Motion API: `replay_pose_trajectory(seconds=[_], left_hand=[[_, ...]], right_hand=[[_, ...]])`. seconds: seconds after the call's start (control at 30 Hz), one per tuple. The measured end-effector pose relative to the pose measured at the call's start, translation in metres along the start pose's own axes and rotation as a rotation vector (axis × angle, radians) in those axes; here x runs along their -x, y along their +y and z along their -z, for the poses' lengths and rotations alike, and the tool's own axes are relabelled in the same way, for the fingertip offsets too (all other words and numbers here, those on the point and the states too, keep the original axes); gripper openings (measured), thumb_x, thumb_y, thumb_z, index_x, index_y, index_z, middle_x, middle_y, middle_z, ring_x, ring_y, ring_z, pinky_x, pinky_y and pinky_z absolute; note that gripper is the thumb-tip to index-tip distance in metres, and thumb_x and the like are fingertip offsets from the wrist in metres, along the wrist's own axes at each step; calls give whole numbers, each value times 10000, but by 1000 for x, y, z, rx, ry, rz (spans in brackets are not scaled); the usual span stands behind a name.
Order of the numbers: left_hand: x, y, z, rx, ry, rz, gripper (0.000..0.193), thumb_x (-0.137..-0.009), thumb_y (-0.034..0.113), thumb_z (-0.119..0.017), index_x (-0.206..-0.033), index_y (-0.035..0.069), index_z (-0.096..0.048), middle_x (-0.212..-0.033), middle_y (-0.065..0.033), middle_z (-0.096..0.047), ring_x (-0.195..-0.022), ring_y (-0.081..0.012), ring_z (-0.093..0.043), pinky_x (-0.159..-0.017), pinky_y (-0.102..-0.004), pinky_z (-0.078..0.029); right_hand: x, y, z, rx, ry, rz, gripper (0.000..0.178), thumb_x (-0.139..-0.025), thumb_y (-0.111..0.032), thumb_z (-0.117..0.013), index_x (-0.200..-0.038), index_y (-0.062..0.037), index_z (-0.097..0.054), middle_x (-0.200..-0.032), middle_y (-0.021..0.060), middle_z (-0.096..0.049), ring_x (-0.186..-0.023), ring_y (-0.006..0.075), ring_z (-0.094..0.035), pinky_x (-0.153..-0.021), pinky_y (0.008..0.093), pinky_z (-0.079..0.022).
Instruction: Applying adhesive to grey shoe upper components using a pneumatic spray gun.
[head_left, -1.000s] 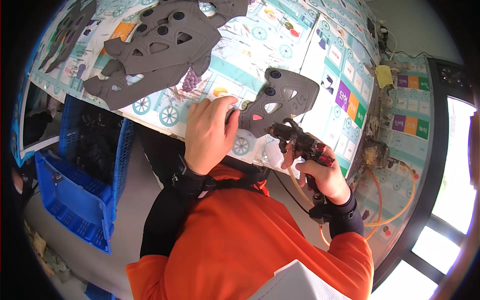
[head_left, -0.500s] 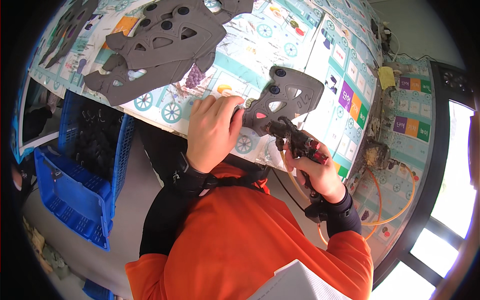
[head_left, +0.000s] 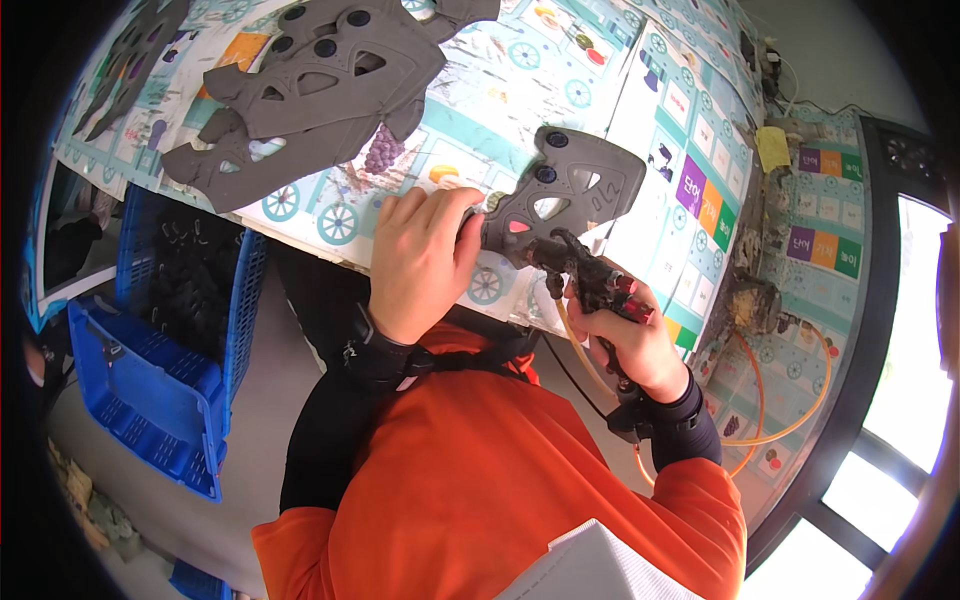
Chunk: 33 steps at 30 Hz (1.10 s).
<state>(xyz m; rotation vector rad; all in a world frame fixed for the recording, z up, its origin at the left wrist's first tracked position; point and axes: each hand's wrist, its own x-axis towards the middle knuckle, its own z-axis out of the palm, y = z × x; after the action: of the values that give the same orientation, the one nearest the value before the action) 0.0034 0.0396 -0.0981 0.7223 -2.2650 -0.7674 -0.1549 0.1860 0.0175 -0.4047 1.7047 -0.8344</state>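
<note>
A flat grey moulded panel [head_left: 590,180] with cut-outs and two dark round discs lies near the front edge of the table. My left hand [head_left: 420,255] is closed on its left end, fingers curled over it; the fingertips are partly hidden. In my right hand [head_left: 640,335] is a spray gun [head_left: 590,280], dark and crusted with residue, with red parts at its back. Its nozzle points left, right by the panel's lower edge; whether it touches I cannot tell.
More grey panels [head_left: 330,90] are piled at the table's upper left. Patterned sheets cover the table [head_left: 500,90]. Blue crates [head_left: 150,385], one with dark pieces inside, stand at the left. An orange hose [head_left: 765,440] loops at the right beside a dark-framed glass door [head_left: 905,330].
The whole view has shifted slightly. Both hands keep their grips, and the spray gun stays close to the panel's lower edge.
</note>
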Motion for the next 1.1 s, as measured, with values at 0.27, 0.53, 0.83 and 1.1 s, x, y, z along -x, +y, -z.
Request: replay_pose_trajectory(seconds=[0.27,0.53,0.83,1.1], left_hand=[[0,-1,-2,-4,32,2,218,-825,68,-700,-1025,73,-614,-857,-38,-647,-751,-241,-555,-710,-375,-389],[-1,-1,-5,10,79,-17,256,-806,39,-723,-1041,83,-634,-770,-21,-596,-713,-222,-535,-682,-362,-378],[-1,0,-4,-1,50,-29,246,-822,58,-702,-1047,70,-604,-881,-43,-660,-748,-247,-561,-699,-381,-393],[-1,1,-5,-12,75,-14,242,-814,48,-727,-1038,72,-639,-791,-31,-598,-725,-215,-549,-698,-360,-393]], right_hand=[[4,3,9,-86,101,-94,287,-820,49,-548,-1095,-21,-586,-764,5,-589,-518,42,-451,-468,206,-315],[3,8,19,-80,101,37,255,-826,41,-521,-1065,-18,-587,-764,15,-591,-470,34,-413,-453,197,-295],[6,6,26,-122,181,65,247,-823,23,-551,-1063,-13,-593,-734,18,-572,-473,40,-408,-446,204,-289],[3,7,34,-120,225,96,258,-810,29,-553,-1064,3,-593,-721,24,-568,-468,53,-419,-441,216,-299]])
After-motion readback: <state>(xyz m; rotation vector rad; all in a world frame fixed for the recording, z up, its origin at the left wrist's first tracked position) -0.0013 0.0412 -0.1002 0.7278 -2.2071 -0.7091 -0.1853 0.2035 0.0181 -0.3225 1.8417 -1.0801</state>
